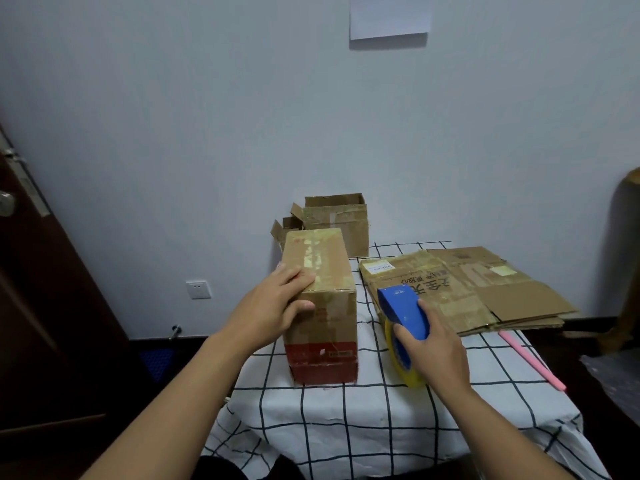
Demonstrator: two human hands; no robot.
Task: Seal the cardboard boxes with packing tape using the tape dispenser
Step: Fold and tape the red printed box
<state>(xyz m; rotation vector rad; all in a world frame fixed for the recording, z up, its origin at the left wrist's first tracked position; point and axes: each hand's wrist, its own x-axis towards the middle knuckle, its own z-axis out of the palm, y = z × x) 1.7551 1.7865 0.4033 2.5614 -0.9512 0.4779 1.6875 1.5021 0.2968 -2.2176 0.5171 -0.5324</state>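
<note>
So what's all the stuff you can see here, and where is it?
Tall brown cardboard box: one, red at the bottom, standing on the table.
Blue plastic tape dispenser: one, with a yellow tape roll, right of the box.
Flattened brown cardboard sheets: a stack, table's right side.
Open brown cardboard boxes: two, at the back.
Pink stick: one, right table edge.
White checked tablecloth: one, covering the table.
White paper sheet: one, on the wall.
Hands: left hand grips the box; right hand holds the dispenser.

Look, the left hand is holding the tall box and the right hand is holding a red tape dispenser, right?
Not quite. The tape dispenser in the right hand is blue, not red, as the head view shows. The left hand does hold the tall box.
</note>
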